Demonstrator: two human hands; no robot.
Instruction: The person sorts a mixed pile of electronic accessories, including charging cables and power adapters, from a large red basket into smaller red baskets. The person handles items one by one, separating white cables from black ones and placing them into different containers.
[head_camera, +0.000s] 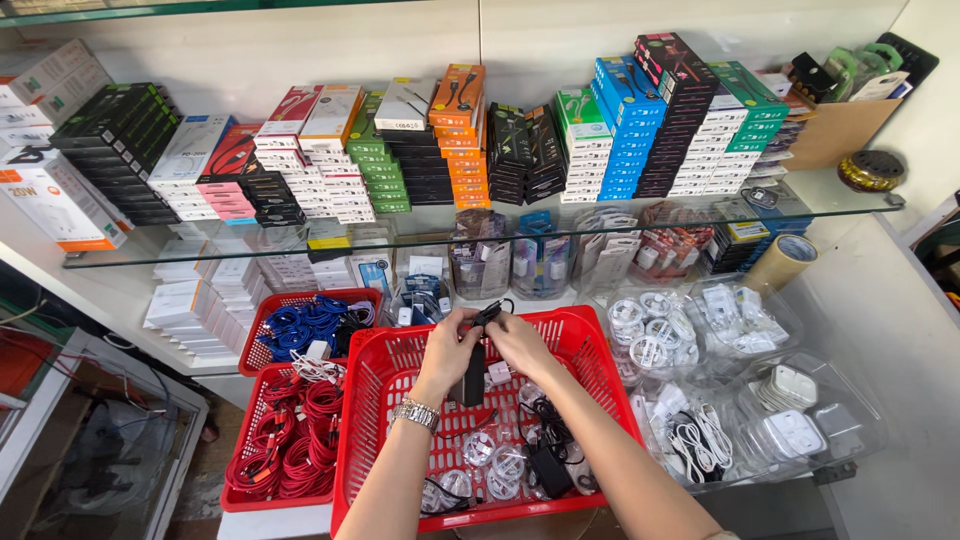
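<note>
My left hand (449, 345) and my right hand (520, 343) meet above a large red plastic basket (600, 385). Between them they hold a black charger (474, 375) whose body hangs down, with its black cable (490, 312) pinched at the fingertips. A silver watch (415, 412) is on my left wrist. Inside the basket lie coiled white cables (495, 465), a small white plug (498, 374) and another black adapter (549, 470).
Left of the basket stand two smaller red baskets, one with blue cables (305, 325) and one with red cables (295, 440). Clear tubs of white chargers (790, 425) sit on the right. A glass shelf (820, 195) above carries stacked coloured boxes, and a tape roll (782, 262) leans at right.
</note>
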